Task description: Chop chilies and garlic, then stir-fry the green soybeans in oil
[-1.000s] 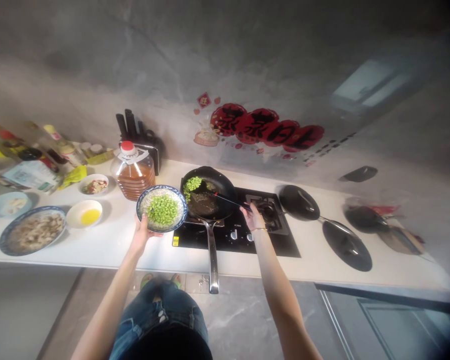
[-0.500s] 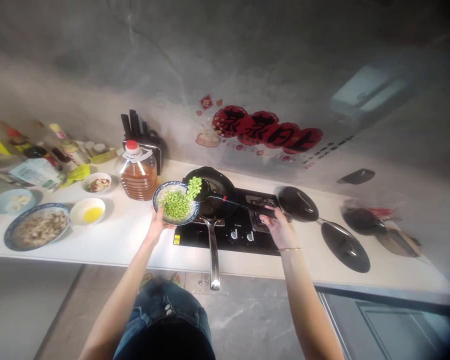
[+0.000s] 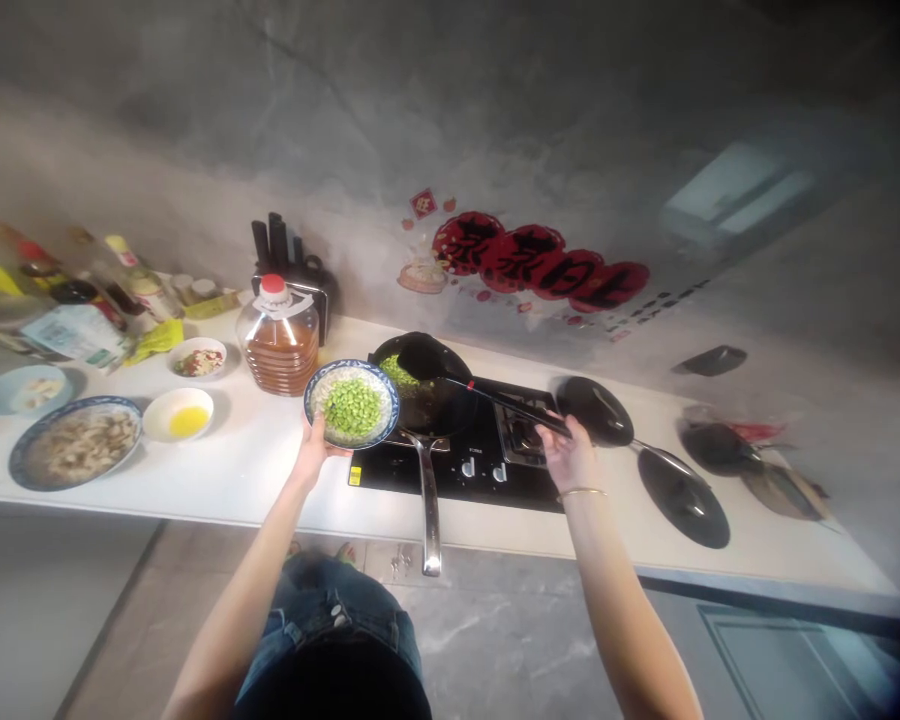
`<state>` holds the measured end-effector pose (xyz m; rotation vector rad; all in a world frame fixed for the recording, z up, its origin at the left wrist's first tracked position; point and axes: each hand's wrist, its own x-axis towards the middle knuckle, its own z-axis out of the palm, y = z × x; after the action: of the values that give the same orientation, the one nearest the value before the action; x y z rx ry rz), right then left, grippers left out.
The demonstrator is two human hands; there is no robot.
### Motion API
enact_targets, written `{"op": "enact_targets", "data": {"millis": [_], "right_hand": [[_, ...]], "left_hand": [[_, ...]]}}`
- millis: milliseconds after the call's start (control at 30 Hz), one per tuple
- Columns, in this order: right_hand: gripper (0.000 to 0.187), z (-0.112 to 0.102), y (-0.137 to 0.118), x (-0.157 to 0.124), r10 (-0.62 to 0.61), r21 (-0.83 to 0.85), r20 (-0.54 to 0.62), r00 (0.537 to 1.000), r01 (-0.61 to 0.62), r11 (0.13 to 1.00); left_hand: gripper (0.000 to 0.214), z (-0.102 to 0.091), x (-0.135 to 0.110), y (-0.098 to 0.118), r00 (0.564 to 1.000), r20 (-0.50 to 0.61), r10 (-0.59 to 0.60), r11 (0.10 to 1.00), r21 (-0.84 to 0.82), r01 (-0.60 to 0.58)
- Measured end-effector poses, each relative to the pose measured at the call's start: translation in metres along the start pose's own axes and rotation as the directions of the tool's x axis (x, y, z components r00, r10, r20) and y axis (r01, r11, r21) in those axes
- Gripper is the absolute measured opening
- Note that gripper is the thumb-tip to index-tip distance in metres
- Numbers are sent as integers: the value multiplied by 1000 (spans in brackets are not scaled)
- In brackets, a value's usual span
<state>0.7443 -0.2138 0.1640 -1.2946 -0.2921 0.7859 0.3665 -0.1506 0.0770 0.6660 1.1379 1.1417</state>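
My left hand [image 3: 316, 452] grips the near edge of a blue-and-white patterned bowl [image 3: 317, 385], holding it tilted just left of the pan. Green beans [image 3: 352, 408], shelled and bright, lie in the bowl. My right hand [image 3: 568, 450] is closed around the long handle of a black spatula [image 3: 514, 403]. The spatula's broad head is over the dark frying pan [image 3: 439, 410], which sits on the left burner with its steel handle toward me. More green beans [image 3: 397, 370] lie in the pan's far left part, partly covered by the spatula head.
A big oil jug [image 3: 279, 340] and a knife block [image 3: 292, 270] stand behind the bowl. Left are a bowl of sliced mushrooms [image 3: 82, 450], a bowl of yellow liquid [image 3: 180, 415] and a chopped-ingredient bowl [image 3: 197, 358]. A dark pan lid [image 3: 596, 408] lies right of the stove [image 3: 450, 485].
The spatula head, then loaded with green beans above the bowl's edge, has moved right over the pan. Its beans are now in the pan. The bowl stays nearly in place.
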Motion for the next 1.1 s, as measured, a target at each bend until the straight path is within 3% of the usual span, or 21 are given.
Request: {"op": "enact_targets", "data": {"millis": [100, 233, 333, 600, 767, 1100], "right_hand": [[15, -3, 13, 19, 11, 15, -115, 993, -9, 1000], [14, 1, 28, 43, -99, -79, -154, 983, 88, 993], [21, 8, 34, 63, -105, -147, -124, 987, 87, 985], [19, 49, 46, 102, 66, -183, 63, 996, -54, 982], [14, 69, 66, 104, 161, -171, 169, 972, -132, 976], [13, 51, 95, 80, 185, -49, 173, 967, -179, 983]], "left_hand": [[74, -9, 2, 2, 999, -34, 12, 1000, -1, -12], [76, -26, 4, 1, 999, -24, 30, 1000, 0, -30], [73, -38, 2, 1, 998, -34, 51, 999, -10, -51], [62, -47, -10, 6, 987, -141, 72, 997, -12, -74], [64, -51, -15, 4, 987, -145, 72, 997, -12, -75], [71, -48, -12, 2, 994, -96, 51, 999, 12, -50]]}}
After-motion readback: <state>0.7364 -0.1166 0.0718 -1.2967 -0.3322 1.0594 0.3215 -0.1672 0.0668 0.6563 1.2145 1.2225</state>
